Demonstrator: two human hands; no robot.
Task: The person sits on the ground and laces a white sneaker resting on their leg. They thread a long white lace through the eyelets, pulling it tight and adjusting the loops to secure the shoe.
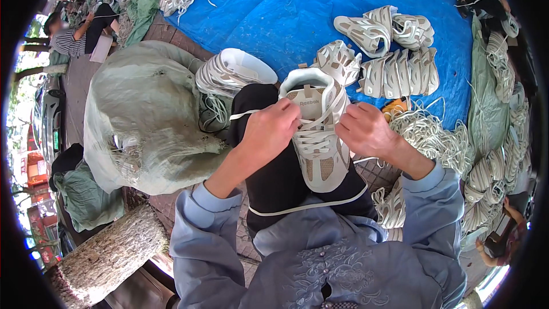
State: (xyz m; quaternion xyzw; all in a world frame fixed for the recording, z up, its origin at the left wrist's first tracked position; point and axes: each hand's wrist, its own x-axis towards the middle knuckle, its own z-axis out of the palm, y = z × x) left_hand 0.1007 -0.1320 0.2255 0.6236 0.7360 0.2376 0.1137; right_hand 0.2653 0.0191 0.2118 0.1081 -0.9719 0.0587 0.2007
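Beige sneaker [318, 131] sits on my lap, light with a soft upper; my left hand [269, 131] and right hand [366, 129] each pinch a limp, slippery lace [311, 203] end near the top eyelets

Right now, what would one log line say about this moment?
left hand: pinching lace at sneaker | right hand: pulling lace on other side | sneaker: beige-white, on lap | nearby: loose laces pile, blue tarp

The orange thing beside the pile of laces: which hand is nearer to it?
Right. The right hand is at the shoe's right side, just left of the orange thing. The left hand is across the shoe, farther away.
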